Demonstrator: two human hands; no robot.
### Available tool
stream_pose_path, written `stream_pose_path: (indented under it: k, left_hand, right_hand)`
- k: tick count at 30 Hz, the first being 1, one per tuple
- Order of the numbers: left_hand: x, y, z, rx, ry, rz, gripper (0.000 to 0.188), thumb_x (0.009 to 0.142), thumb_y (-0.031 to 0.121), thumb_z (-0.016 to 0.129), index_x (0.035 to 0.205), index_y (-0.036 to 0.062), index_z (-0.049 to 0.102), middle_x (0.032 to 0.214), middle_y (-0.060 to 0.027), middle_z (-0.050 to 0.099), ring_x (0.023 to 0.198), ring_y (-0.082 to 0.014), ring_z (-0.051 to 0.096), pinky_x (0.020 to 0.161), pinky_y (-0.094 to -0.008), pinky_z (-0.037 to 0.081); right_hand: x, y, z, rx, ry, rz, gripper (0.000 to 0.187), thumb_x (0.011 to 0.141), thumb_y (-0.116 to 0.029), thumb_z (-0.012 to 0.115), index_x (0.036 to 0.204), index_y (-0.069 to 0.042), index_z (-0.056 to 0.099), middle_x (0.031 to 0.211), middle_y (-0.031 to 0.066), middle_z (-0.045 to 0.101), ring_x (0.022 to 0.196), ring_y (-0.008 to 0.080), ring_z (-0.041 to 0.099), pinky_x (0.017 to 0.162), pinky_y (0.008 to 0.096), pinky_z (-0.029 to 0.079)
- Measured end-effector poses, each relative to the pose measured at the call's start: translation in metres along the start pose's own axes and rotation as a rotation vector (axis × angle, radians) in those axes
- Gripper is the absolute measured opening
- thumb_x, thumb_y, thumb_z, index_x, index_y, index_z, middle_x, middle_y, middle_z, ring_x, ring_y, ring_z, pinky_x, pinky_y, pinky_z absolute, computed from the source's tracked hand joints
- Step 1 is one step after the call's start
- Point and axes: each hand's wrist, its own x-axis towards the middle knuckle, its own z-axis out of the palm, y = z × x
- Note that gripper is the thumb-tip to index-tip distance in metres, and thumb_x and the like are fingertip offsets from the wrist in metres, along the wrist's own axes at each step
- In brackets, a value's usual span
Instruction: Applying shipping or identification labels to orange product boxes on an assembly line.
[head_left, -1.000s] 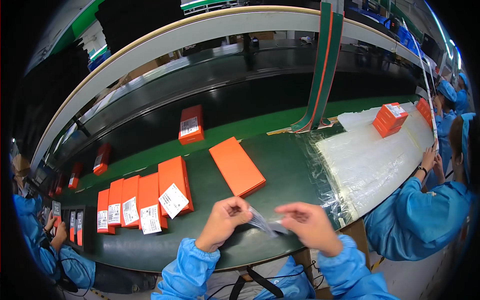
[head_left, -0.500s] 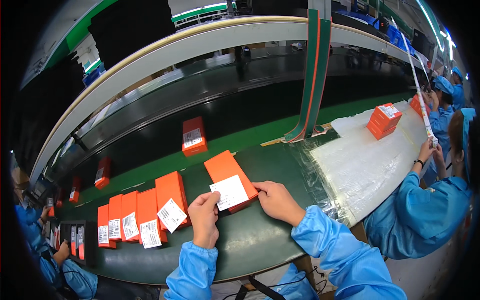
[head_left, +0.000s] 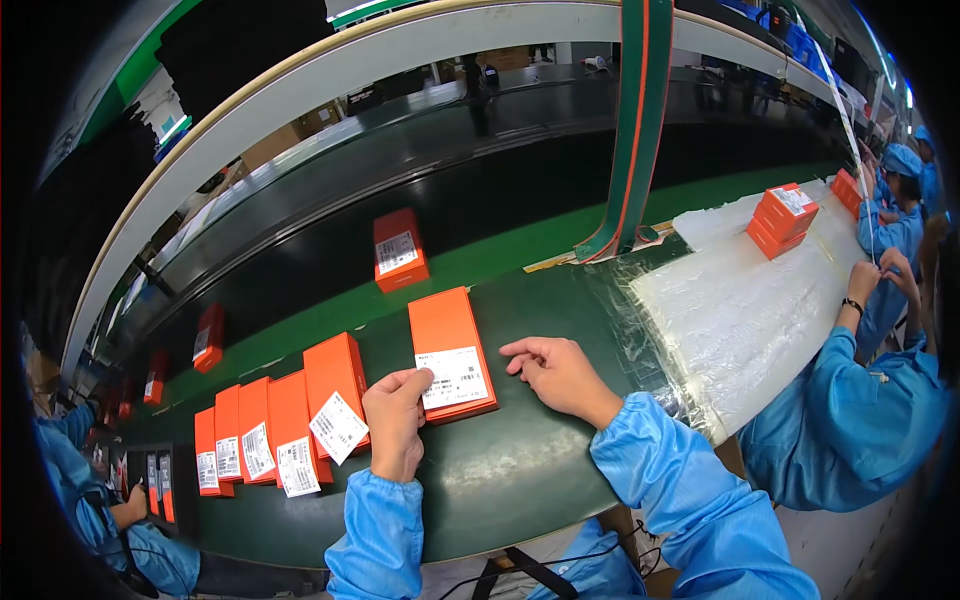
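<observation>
An orange box (head_left: 442, 325) lies flat on the green worktop in front of me. Over its near end is a white printed label (head_left: 458, 378), roughly in line with the box's edges. My left hand (head_left: 397, 420) is closed, thumb and forefinger pinching the label's left edge beside the box. Just off the box's right side, my right hand (head_left: 562, 378) holds nothing; its thumb and forefinger are apart. Left of my left hand stands a row of several orange boxes (head_left: 292, 405), each with a white label at its near end. One label (head_left: 338, 427) sits crooked and overhangs its box.
Beyond the worktop (head_left: 480, 490), a dark conveyor carries spaced orange boxes (head_left: 402, 255). A green post (head_left: 638, 130) rises at the worktop's far edge. At right, stacked orange boxes (head_left: 783, 220) stand on plastic sheeting (head_left: 730, 300), with co-workers in blue beside it. Another person's hand is at far left.
My right hand has let go of the box and moved slightly right. The box and label have turned straighter, and my left hand has shifted a little left.
</observation>
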Motion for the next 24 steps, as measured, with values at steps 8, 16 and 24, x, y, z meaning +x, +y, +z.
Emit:
stream_pose_path:
  k: [8, 16, 24]
  left_hand:
    - [0.001, -0.001, 0.002, 0.009, -0.001, 0.047, 0.012, 0.085, 0.009, 0.071, 0.089, -0.0017, 0.068, 0.073, -0.0008, 0.064, 0.052, -0.0018, 0.047, 0.043, -0.0180, 0.029]
    - [0.002, -0.010, 0.001, 0.324, 0.010, 0.294, 0.018, 0.081, 0.008, 0.075, 0.090, -0.0051, 0.067, 0.075, -0.0073, 0.066, 0.068, -0.0129, 0.062, 0.062, -0.0248, 0.049]
    - [-0.002, -0.017, -0.009, 0.579, 0.031, 0.454, 0.054, 0.087, 0.018, 0.070, 0.132, 0.0014, 0.045, 0.087, -0.0142, 0.065, 0.067, -0.0226, 0.065, 0.065, -0.0341, 0.054]
  right_hand:
    - [0.000, -0.001, 0.002, -0.043, 0.041, -0.037, 0.026, 0.091, -0.008, 0.057, 0.113, -0.001, 0.070, 0.089, 0.0110, 0.074, 0.075, 0.0152, 0.068, 0.073, 0.0288, 0.054]
    - [0.000, -0.001, 0.005, -0.062, 0.059, -0.053, 0.026, 0.090, -0.009, 0.059, 0.112, 0.001, 0.069, 0.088, 0.0110, 0.073, 0.074, 0.0154, 0.068, 0.072, 0.0284, 0.054]
    - [-0.009, -0.026, 0.046, -0.231, 0.261, -0.197, 0.036, 0.088, -0.015, 0.070, 0.120, -0.001, 0.064, 0.110, 0.0153, 0.064, 0.084, 0.0202, 0.067, 0.075, 0.0314, 0.055]
